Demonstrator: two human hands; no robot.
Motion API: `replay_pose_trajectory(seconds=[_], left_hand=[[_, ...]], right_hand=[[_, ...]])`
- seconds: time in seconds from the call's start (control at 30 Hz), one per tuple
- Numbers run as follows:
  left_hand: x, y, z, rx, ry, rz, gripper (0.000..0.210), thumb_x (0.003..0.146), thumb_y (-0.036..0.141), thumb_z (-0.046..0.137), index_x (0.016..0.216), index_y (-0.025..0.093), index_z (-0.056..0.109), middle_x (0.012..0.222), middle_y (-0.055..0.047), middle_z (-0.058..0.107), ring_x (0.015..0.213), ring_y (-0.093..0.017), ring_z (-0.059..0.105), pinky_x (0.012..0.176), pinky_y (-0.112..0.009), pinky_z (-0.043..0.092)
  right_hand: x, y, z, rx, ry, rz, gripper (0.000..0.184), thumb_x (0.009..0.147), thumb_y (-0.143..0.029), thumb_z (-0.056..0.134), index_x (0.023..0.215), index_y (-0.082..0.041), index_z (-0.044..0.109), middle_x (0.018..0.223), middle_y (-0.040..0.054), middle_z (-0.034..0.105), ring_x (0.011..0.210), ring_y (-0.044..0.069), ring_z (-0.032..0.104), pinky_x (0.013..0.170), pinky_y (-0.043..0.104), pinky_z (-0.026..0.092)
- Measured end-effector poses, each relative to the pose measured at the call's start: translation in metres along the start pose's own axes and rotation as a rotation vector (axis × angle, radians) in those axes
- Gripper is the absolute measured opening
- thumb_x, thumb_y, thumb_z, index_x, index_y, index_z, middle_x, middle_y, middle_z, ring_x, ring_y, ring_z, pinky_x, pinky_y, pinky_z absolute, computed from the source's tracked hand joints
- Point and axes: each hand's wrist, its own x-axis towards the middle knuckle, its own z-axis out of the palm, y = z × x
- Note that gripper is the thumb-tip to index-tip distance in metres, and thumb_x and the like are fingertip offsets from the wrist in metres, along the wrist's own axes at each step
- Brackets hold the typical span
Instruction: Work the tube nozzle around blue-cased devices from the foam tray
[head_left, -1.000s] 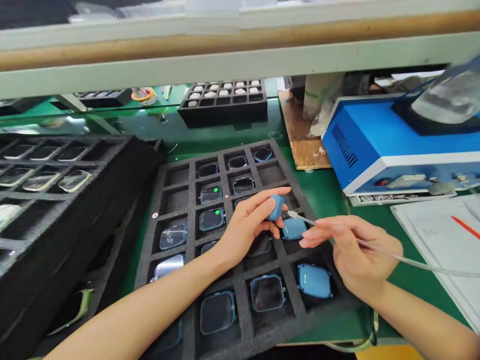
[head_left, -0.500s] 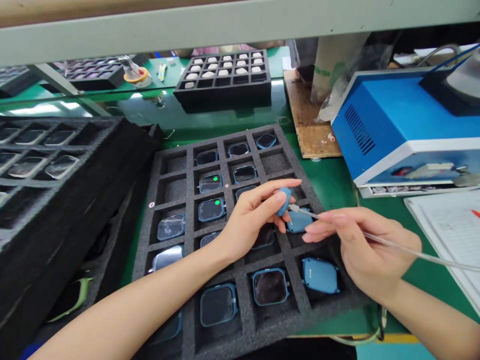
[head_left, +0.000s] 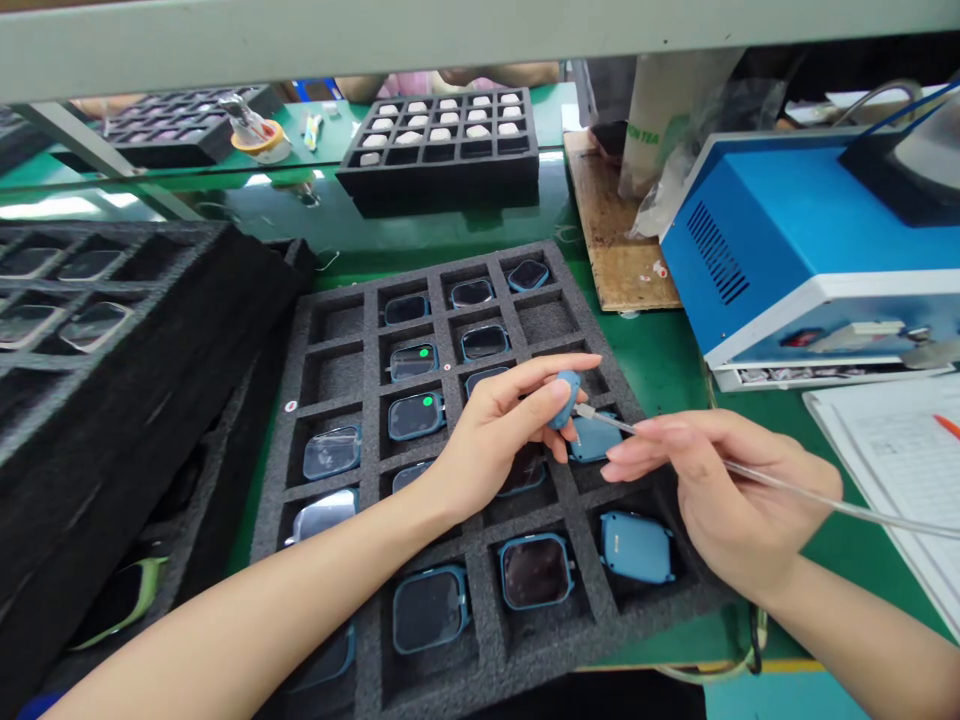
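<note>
From the head view, my left hand (head_left: 499, 430) pinches a small blue case (head_left: 564, 397) above the black foam tray (head_left: 465, 480). My right hand (head_left: 720, 490) grips a thin clear tube (head_left: 787, 488), its metal tip touching the case's edge.

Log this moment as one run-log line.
left hand: holds blue watch case | right hand: holds needle-tipped tube, tip at case | below: black foam tray
</note>
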Motion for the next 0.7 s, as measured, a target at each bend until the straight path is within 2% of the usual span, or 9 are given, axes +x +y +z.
replay_pose_trajectory(seconds=[0.47, 0.6, 0.7], left_hand=[[0.0013, -0.0022, -0.0012, 0.011, -0.017, 0.0, 0.042, 0.084, 0.035, 0.052, 0.119, 0.012, 0.055, 0.093, -0.01, 0.054, 0.07, -0.01, 0.053, 0.056, -0.021, 0.047], [0.0025, -0.0043, -0.004, -0.014, -0.016, -0.035, 0.042, 0.082, 0.04, 0.055, 0.118, 0.018, 0.057, 0.097, -0.009, 0.053, 0.07, -0.01, 0.054, 0.059, -0.022, 0.048], [0.0031, -0.0052, -0.0063, -0.004, -0.003, -0.065, 0.044, 0.081, 0.042, 0.055, 0.119, 0.019, 0.056, 0.093, -0.008, 0.053, 0.073, -0.012, 0.054, 0.061, -0.025, 0.048]], right_hand=[[0.0004, 0.0, -0.001, 0.01, -0.017, 0.0, 0.02, 0.082, -0.004, 0.049, 0.092, -0.016, 0.062, 0.078, -0.0002, 0.063, 0.064, 0.01, 0.061, 0.059, 0.022, 0.055], [-0.0002, -0.0003, 0.0031, 0.132, -0.065, 0.064, 0.025, 0.08, -0.001, 0.049, 0.098, -0.018, 0.056, 0.079, -0.0016, 0.063, 0.063, 0.009, 0.061, 0.058, 0.019, 0.056], [0.0019, 0.0017, 0.0077, 0.284, -0.108, 0.138, 0.017, 0.083, -0.007, 0.048, 0.097, -0.016, 0.053, 0.077, 0.0008, 0.062, 0.062, 0.009, 0.061, 0.058, 0.018, 0.055]])
